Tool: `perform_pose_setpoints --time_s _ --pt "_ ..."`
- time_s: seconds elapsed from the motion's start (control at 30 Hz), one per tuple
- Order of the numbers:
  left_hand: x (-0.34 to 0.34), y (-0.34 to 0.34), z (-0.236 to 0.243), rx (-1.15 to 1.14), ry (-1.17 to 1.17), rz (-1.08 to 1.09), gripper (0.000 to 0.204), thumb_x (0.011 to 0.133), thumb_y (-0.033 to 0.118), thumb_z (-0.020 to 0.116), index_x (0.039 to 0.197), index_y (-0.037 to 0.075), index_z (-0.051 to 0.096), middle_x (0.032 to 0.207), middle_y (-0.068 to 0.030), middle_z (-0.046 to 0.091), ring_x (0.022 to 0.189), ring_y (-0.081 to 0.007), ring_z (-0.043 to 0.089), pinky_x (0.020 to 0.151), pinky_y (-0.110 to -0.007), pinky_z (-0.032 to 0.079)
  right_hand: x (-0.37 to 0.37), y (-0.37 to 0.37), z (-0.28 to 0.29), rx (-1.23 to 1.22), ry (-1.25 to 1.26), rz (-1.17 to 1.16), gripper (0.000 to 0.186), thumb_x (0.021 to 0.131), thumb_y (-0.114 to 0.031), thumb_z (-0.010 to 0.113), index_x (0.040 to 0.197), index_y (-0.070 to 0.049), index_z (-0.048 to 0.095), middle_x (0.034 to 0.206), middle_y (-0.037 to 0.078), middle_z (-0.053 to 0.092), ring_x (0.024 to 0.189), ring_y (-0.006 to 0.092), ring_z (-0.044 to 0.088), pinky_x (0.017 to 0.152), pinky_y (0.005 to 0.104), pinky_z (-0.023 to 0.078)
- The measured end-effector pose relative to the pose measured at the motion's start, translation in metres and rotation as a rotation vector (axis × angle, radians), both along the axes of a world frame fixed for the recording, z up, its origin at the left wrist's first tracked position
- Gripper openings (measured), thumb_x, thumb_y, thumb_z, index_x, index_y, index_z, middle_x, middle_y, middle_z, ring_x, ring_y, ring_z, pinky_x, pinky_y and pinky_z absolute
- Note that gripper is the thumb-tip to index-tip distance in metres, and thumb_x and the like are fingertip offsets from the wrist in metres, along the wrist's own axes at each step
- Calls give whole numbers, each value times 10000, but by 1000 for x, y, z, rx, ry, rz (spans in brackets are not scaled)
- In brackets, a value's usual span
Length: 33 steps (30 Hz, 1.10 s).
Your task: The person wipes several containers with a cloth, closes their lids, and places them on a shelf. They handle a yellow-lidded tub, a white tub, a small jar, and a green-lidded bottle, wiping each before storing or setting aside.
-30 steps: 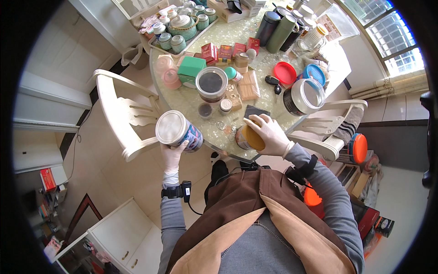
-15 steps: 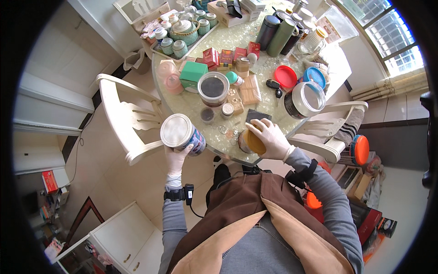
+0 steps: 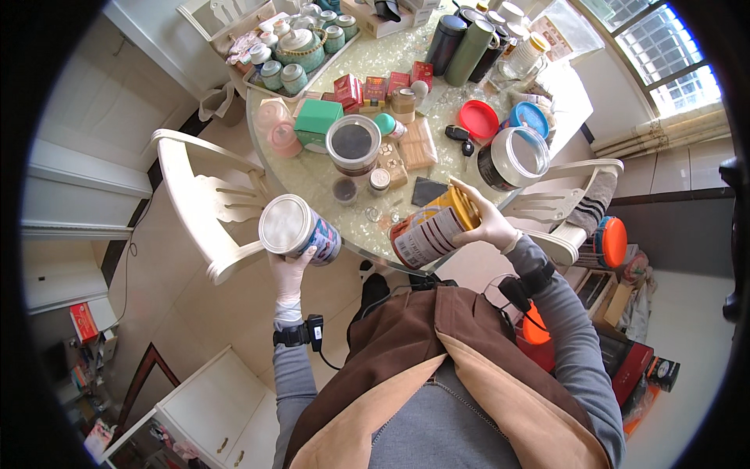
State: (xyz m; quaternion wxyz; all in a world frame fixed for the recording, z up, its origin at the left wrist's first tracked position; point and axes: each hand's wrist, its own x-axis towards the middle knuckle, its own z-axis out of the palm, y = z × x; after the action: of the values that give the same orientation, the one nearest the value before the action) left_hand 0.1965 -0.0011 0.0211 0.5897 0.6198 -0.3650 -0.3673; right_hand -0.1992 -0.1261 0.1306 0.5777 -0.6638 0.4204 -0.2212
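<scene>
Both hands wear white gloves. My left hand (image 3: 289, 275) is wrapped round a can with a white lid and a blue patterned label (image 3: 323, 244), held off the table's left front edge. My right hand (image 3: 492, 225) grips a yellow-lidded can (image 3: 428, 236) by its lid end. That can is tilted on its side above the front edge of the table, its striped white and orange label showing. Just behind it lies a dark flat square (image 3: 429, 191). A small lidded jar (image 3: 380, 180) and a clear cup (image 3: 344, 190) stand between the two cans.
The pale speckled table (image 3: 445, 170) carries a clear jar with dark contents (image 3: 352, 160), a green box (image 3: 318, 117), a red lid (image 3: 478, 119), a large open jar (image 3: 500, 170) and several flasks (image 3: 469, 61). White chairs flank it, left (image 3: 183, 195) and right (image 3: 547, 205).
My right hand has turned the yellow-lidded can from upright onto its side and shifted its grip, so the label shows. My left hand still holds the white-lidded can. The view has shifted slightly.
</scene>
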Motion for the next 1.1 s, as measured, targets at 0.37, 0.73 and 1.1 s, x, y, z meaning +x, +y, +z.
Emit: perform_pose_setpoints --time_s 0.37,0.73,1.1 --pt "-4 -1 1 22 4 -16 871 625 146 879 1338 15 397 1287 -107 517 1178 -207 496 1023 -354 379 41 22 16 -719 511 256 902 524 -195 754 1351 -97 406 1291 110 452 1126 338 446 880 452 422" --pt "-4 5 3 11 -41 -47 864 641 94 854 1354 13 374 1319 -121 480 1185 -227 498 1039 -372 375 59 26 8 -804 583 380 897 470 -192 758 1304 -99 440 1247 99 457 1116 315 452 833 433 437" --pt "-35 15 4 -120 157 -58 887 638 51 841 1379 24 355 1359 -133 448 1236 -247 461 1064 -393 360 22 31 -14 -571 392 154 1251 426 -292 876 1448 -10 212 1486 261 207 1374 409 229 1117 450 256"
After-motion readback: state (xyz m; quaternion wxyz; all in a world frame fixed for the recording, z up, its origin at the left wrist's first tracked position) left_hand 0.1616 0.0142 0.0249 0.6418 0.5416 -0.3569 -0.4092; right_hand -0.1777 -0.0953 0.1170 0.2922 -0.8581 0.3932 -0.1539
